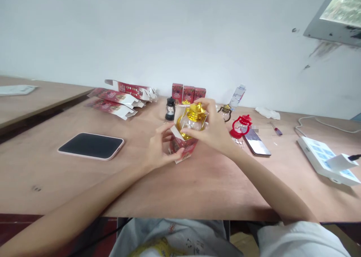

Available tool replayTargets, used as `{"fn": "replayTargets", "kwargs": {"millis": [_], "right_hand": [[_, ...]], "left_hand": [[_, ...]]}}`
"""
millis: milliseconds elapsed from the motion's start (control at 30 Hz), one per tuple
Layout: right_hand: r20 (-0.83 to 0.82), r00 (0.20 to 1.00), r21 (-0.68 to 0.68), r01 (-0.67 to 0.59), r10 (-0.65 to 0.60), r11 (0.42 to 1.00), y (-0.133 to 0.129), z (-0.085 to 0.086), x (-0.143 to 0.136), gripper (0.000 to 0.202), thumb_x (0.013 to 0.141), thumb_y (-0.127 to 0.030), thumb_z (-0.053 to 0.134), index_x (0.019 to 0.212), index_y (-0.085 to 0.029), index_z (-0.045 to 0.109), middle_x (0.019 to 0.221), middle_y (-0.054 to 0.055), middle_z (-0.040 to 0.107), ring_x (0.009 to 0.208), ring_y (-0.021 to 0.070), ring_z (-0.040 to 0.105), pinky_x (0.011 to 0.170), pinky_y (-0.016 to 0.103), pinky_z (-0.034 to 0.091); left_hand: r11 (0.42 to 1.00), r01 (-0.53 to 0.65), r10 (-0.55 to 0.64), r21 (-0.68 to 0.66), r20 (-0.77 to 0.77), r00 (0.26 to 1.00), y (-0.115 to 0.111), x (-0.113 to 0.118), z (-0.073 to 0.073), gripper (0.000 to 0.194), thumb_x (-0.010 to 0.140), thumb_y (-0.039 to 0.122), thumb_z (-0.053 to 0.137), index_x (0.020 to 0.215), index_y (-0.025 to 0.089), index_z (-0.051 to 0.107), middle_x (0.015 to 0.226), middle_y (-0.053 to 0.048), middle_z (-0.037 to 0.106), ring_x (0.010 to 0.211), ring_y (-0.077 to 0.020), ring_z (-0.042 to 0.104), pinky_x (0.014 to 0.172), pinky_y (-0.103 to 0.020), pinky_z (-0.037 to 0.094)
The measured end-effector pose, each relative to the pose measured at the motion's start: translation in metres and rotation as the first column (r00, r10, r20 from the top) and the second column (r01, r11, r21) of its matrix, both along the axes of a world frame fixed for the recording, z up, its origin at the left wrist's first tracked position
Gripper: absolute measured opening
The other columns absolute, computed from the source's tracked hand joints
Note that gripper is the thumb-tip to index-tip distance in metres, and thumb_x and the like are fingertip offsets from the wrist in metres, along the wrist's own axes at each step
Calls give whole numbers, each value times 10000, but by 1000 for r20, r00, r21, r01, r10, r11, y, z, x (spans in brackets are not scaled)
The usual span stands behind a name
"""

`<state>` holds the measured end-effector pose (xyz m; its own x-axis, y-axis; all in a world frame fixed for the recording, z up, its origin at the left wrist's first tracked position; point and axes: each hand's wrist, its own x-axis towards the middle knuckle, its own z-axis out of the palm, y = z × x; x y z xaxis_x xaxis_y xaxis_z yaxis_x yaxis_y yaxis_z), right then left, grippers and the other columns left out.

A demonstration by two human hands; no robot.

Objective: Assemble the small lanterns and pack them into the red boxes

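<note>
A gold toy lantern (196, 113) with a clear globe sits at the open top of a small red box (189, 146). My right hand (212, 127) grips the lantern, thumb across its front and fingers behind its cap. Round the left side of the box, my left hand (162, 146) is closed, its thumb near the lower front. The lantern's base is hidden by the box and fingers. Behind them stand a black lantern (170, 109), a bronze-coloured lantern (225, 113) and, partly hidden, another gold lantern (185, 102). A red lantern (241, 126) is to the right.
Flattened red boxes (121, 99) lie at the back left, and closed red boxes (188, 93) stand by the wall. One phone (91, 146) lies left, another phone (256, 142) right. Further right are a bottle (237, 96), a tissue (267, 113), a screwdriver (276, 130) and a power strip (324, 161).
</note>
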<state>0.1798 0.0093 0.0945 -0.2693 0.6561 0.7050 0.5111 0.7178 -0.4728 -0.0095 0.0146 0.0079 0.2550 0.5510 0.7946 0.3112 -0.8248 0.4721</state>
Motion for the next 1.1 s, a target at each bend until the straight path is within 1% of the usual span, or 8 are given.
{"fn": "replayTargets", "kwargs": {"millis": [167,333,433,533,633,800,967,1100], "right_hand": [[97,995,-56,12,-6,998,-1,-1,-4,587,665,-373,771,1115,-241,417,1076,60,610,936,248,614,793,392,484],[122,992,-149,12,7,989,-3,8,2,419,732,-421,714,1005,-228,462,936,27,646,833,204,627,726,335,467],[150,989,-173,8,18,985,-5,12,5,412,715,-411,735,965,-223,466,902,17,644,802,194,627,705,325,462],[182,983,-126,33,-9,992,-6,11,4,418,711,-400,745,968,-223,467,908,21,637,799,196,621,707,329,468],[201,978,-5,63,-61,998,-5,6,1,381,779,-382,688,1041,-218,465,996,57,621,869,215,615,734,344,486],[313,949,155,-9,-41,988,3,-8,-4,315,904,-341,530,1178,-199,462,1112,121,566,1007,247,586,797,367,502],[431,902,110,-73,19,991,8,-8,-2,293,896,-346,549,1119,-159,516,1061,132,560,928,247,597,721,344,495],[459,881,23,-140,114,990,3,1,4,206,893,-316,559,1042,-175,552,1028,100,605,907,223,583,782,341,451]], "left_hand": [[998,10,-10,68,-1,1000,1,0,-1,783,713,221,713,1368,297,292,1260,-107,521,1008,-234,658,740,-374,631],[993,41,-42,113,3,999,3,0,-3,838,700,235,726,1408,285,282,1270,-131,540,961,-228,673,763,-387,622],[989,49,-48,140,-6,999,3,-1,-3,870,692,241,733,1429,276,273,1268,-137,553,971,-237,670,780,-401,617],[991,44,-40,129,-32,999,2,-2,-1,886,695,228,728,1445,273,258,1290,-136,541,1001,-244,659,797,-403,612],[995,41,-38,92,-31,999,0,-3,0,886,707,215,713,1451,288,236,1317,-128,521,1014,-238,651,789,-387,614],[997,22,-23,73,9,1000,1,-2,-2,848,702,202,716,1421,304,279,1318,-108,513,974,-211,660,765,-361,619],[997,37,-38,67,8,999,2,-1,-1,850,703,190,705,1425,291,269,1305,-112,521,977,-212,661,771,-359,618],[994,57,-53,92,-35,998,0,-2,1,895,694,199,707,1451,283,236,1290,-114,550,993,-225,658,795,-371,612]]}}
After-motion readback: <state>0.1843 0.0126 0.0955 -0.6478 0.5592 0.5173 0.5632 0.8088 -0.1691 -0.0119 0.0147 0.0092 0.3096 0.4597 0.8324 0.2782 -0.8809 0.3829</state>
